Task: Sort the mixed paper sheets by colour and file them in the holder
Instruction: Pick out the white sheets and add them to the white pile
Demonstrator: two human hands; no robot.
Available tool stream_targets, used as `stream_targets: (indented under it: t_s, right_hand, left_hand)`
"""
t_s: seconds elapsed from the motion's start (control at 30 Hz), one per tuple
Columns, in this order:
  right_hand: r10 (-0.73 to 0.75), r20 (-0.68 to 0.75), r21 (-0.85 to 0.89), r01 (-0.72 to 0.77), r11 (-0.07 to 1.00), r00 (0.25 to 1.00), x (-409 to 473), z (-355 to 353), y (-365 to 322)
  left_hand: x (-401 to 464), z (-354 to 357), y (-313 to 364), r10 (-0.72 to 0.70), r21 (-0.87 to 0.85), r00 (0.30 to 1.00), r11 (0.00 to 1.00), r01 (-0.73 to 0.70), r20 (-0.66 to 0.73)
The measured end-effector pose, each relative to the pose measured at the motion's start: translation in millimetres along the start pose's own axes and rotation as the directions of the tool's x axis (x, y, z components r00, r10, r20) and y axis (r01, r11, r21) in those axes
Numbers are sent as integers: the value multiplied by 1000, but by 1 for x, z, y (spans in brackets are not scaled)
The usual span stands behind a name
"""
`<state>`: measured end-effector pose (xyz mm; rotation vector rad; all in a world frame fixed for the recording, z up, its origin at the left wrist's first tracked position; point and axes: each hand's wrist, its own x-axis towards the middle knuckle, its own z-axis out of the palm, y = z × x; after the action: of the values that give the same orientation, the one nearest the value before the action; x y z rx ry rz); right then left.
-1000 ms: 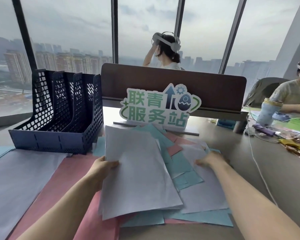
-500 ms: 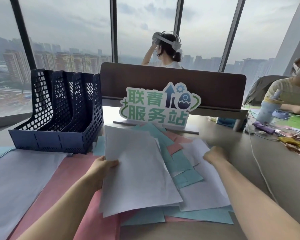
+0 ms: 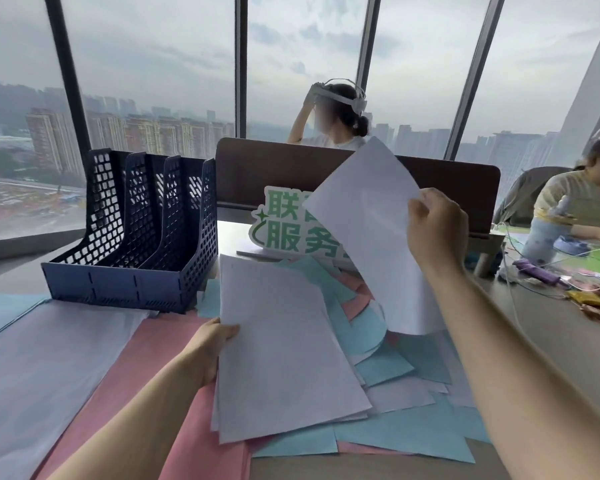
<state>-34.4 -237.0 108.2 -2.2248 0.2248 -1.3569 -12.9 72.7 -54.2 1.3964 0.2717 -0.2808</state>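
White sheet raised above mixed pile mid-desk, pinched at right edge by right hand. Left hand grips left edge of white stack lying on pile. Blue mesh holder upright, rear left of pile. Pink sheet flat on desk, left of pile.

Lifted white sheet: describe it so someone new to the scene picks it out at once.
Start at the green-lettered sign standing mid-desk in front of the brown divider. The white sheet rises in front of the sign's right half, pinched at its right edge by the right hand. Unlike the white stack gripped by the left hand, it stands almost upright above the pile.
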Motion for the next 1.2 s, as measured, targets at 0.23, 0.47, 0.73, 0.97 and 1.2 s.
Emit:
stream_targets:
  t_s: [0.23, 0.47, 0.73, 0.97, 1.2]
  right_hand:
    - [20, -42, 15, -19, 1000, 999, 2, 8, -14]
    - [-26, -32, 153, 31, 988, 999, 20, 7, -56]
    - [183, 388, 69, -227, 971, 903, -68, 76, -17]
    - [335, 685, -167, -308, 936, 647, -136, 103, 23]
    - [626, 456, -625, -273, 731, 633, -107, 64, 93]
  left_hand:
    - [1, 0, 0, -10, -6, 1000, 1000, 10, -1]
    - [0, 1, 2, -25, -19, 1000, 1000, 25, -8]
    - [5, -5, 0, -47, -142, 999, 989, 48, 11]
    - [4, -4, 1, -24, 44, 997, 999, 21, 67]
    - [4, 2, 2, -19, 73, 1000, 997, 18, 13]
